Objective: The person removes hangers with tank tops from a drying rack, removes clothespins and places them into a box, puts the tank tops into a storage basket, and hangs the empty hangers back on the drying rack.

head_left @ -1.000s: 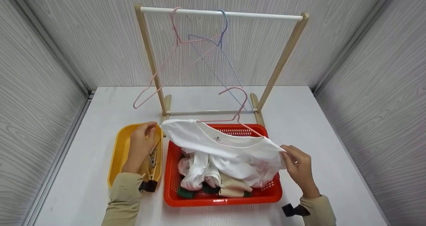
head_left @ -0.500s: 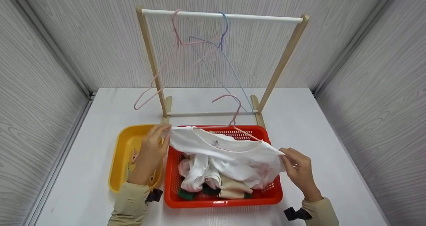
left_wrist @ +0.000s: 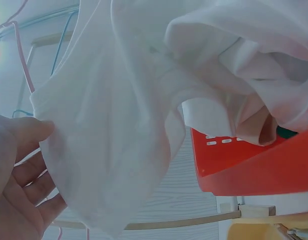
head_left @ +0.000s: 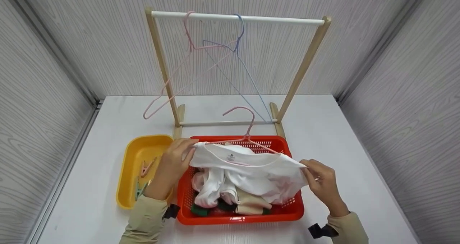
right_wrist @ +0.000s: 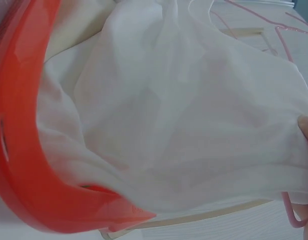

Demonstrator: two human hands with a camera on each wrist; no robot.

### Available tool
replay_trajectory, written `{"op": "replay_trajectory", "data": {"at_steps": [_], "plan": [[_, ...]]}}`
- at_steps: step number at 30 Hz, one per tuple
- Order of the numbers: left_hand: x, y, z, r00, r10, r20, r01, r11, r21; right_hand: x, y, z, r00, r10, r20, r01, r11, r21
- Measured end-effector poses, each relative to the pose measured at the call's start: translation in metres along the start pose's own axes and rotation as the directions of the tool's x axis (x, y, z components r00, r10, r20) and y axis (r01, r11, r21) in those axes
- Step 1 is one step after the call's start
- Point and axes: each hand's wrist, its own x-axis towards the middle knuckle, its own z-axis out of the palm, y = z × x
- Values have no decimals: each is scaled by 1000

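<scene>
A white T-shirt [head_left: 258, 175] is stretched between both hands, with a pink hanger [head_left: 253, 118] inside its neckline and the hook standing up above the collar. My left hand [head_left: 172, 163] pinches the shirt's left shoulder; the left wrist view shows the thumb on the fabric and the other fingers partly behind it. At the opposite shoulder, my right hand [head_left: 321, 175] pinches the sleeve edge, and the right wrist view shows a pink hanger end [right_wrist: 293, 217] below the cloth there. The shirt's lower part hangs into a red basket [head_left: 240, 219], over other clothes.
Behind the basket stands a wooden rack with a white bar [head_left: 280, 19]. A pink hanger [head_left: 158, 105] and a blue hanger [head_left: 241, 28] hang from it. At left, a yellow tray [head_left: 124, 172] holds several clothespins [head_left: 145, 168].
My left hand has moved right from over the yellow tray and taken hold of the shirt's shoulder. The hanger hook has shifted left and lower. My right hand has stayed nearly still.
</scene>
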Motion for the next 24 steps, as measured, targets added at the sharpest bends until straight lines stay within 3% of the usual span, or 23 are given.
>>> {"op": "replay_trajectory", "data": {"at_steps": [15,24], "plan": [[-1,17,3,1000,-22,-3,22,999,-49,4,-5,0,1000,-25,11,25,1000,-3],[1,31,11,999,4,-45,-8,997,-83,15,-7,1,997,-59,53,58,998,18]]}}
